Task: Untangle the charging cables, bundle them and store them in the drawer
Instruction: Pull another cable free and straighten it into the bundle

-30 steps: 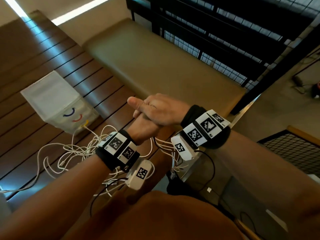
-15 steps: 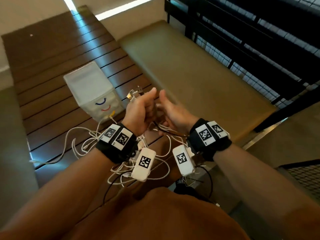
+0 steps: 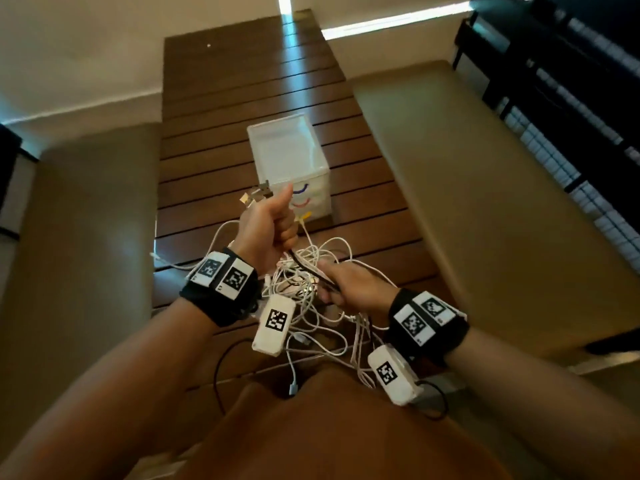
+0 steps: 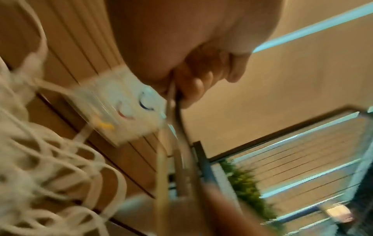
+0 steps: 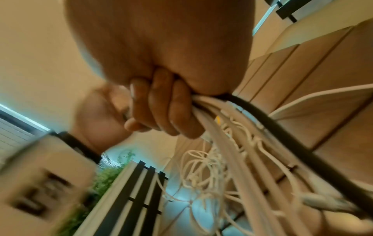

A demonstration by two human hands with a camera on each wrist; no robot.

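A tangle of white charging cables (image 3: 311, 268) lies on the slatted wooden table (image 3: 249, 98), partly lifted between my hands. My left hand (image 3: 273, 223) is raised in a fist round a bunch of cable ends, with metal USB plugs (image 3: 258, 197) sticking out above the thumb. My right hand (image 3: 346, 285) sits lower and nearer to me, its fingers (image 5: 161, 110) curled round several white cables and one black cable (image 5: 282, 132). The black cable (image 3: 304, 268) runs taut between both fists. Behind them stands the small white drawer box (image 3: 287, 157), with its smile-shaped handles (image 4: 145, 102) facing me.
Padded olive benches flank the table on the left (image 3: 86, 237) and right (image 3: 485, 202). A dark metal railing (image 3: 571, 98) runs at the far right. Loose cable ends hang over the table's near edge towards my lap (image 3: 294, 386).
My hands were clasped together, then parted. The right hand slid down along the cables towards me while the left kept the plug ends up. The head view swung to centre the table.
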